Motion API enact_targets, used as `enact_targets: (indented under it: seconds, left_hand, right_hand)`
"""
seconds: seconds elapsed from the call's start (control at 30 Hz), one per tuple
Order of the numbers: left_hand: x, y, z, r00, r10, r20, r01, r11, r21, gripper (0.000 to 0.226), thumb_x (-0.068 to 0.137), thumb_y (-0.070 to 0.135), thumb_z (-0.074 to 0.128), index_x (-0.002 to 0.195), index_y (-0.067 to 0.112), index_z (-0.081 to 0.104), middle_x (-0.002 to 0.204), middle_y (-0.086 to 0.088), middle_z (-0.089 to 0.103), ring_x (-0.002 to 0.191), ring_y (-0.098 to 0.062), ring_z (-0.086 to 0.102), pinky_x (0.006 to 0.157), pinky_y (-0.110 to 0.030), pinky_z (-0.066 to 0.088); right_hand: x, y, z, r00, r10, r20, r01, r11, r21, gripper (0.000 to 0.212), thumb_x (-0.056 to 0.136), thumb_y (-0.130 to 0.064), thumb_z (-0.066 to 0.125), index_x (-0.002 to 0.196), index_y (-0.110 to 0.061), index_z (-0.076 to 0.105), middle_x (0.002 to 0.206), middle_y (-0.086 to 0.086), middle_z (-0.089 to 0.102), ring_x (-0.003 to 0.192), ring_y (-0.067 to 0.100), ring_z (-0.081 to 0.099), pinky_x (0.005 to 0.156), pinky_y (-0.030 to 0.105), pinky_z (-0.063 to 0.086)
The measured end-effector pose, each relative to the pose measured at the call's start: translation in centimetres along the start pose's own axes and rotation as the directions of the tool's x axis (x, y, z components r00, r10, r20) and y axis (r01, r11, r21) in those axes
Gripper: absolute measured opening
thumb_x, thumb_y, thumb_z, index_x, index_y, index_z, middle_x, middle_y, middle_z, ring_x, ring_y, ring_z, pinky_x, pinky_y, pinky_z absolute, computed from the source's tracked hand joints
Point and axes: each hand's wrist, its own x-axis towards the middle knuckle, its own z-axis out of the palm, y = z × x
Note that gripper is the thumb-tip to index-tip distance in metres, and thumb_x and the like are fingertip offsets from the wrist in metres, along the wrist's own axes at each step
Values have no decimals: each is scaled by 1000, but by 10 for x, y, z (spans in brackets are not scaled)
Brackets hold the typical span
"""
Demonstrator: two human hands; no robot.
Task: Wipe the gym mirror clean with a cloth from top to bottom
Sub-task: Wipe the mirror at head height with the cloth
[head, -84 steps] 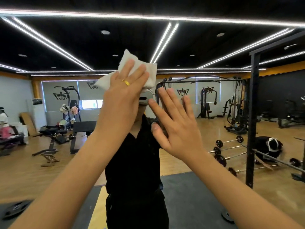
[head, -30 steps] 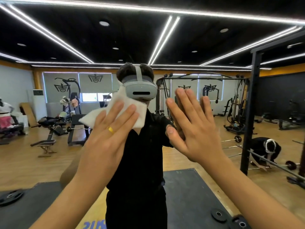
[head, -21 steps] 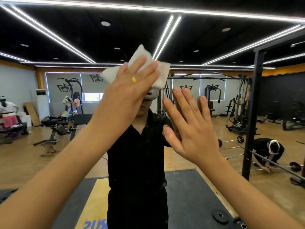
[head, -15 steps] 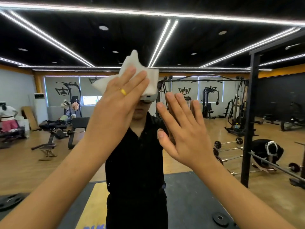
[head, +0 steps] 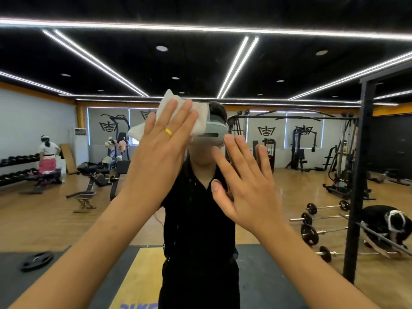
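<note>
The mirror [head: 289, 188] fills the whole view, and both arms reach up to it. The left hand [head: 160, 159] lies flat on a white cloth [head: 170, 101] and presses it against the glass at about head height in the reflection, so the cloth covers the left part of the reflected person's grey headset [head: 217, 130]. The left fingers [head: 166, 118] are straight and close together, holding the cloth by pressure alone, with nothing curled round it. A crumpled corner of the cloth sticks up above the fingertips and another edge shows out to the left of the hand. A gold ring [head: 168, 132] sits on one of these fingers. The right hand [head: 247, 192] is beside it, lower and to the right, palm toward the glass with its fingers [head: 239, 157] spread wide and holding nothing. Their reflections show just behind the fingertips. Between the two arms the mirror shows a black shirt [head: 196, 219]. Also reflected are barbells [head: 316, 219] on the wooden floor at the right, a black rack post [head: 359, 175], a weight plate [head: 36, 260] on the dark mat at the lower left, and long light strips [head: 236, 63] across the black ceiling.
</note>
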Motion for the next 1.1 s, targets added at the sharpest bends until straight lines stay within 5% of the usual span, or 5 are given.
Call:
enact_targets:
  seconds: [0.13, 0.33, 0.8, 0.93, 1.1]
  left_hand:
    - [-16, 4, -2, 1000, -25, 14, 25, 998, -52, 55, 104, 11, 49, 158, 11, 36, 165, -1, 26, 157, -14, 8, 127, -27, -3]
    - [-50, 8, -3, 999, -48, 7, 48, 996, -81, 50, 106, 19, 39, 155, 9, 41, 163, 2, 30, 157, -8, 9, 127, -29, 5]
    - [-51, -7, 7, 997, 39, -63, -44, 996, -82, 55, 99, 1, 55, 153, 7, 44, 161, -9, 40, 153, -28, 29, 127, -42, 9]
    - [-47, -8, 6, 997, 43, -69, -44, 999, -24, 61, 97, -4, 57, 155, 4, 39, 163, -11, 37, 153, -30, 29, 127, -48, 6]
    - [-36, -8, 0, 998, 18, -59, -24, 995, -94, 67, 99, -4, 59, 159, 2, 29, 168, -13, 20, 158, -28, 15, 129, -38, 1]
  right_hand:
    - [-1, 1, -1, 1000, 2, 0, -2, 1000, 28, 64, 101, -40, 50, 160, -17, 36, 170, 10, 22, 159, 26, 15, 128, 57, 11]
    - [0, 2, -2, 999, 0, 32, 0, 1000, 16, 65, 102, -40, 49, 161, -18, 32, 171, 10, 19, 159, 26, 12, 128, 57, 10]
    - [-1, -1, 1, 1000, -3, -12, 3, 1000, -31, 62, 102, -37, 52, 158, -15, 37, 167, 14, 27, 157, 30, 20, 127, 58, 14]
    - [1, 0, 1, 1000, -7, -20, 6, 1000, -23, 62, 102, -37, 52, 158, -14, 38, 167, 15, 27, 157, 31, 21, 127, 56, 11]
    - [0, 0, 1, 1000, -7, -26, 6, 1000, -25, 64, 101, -38, 53, 158, -16, 36, 167, 14, 27, 157, 30, 21, 127, 58, 13]
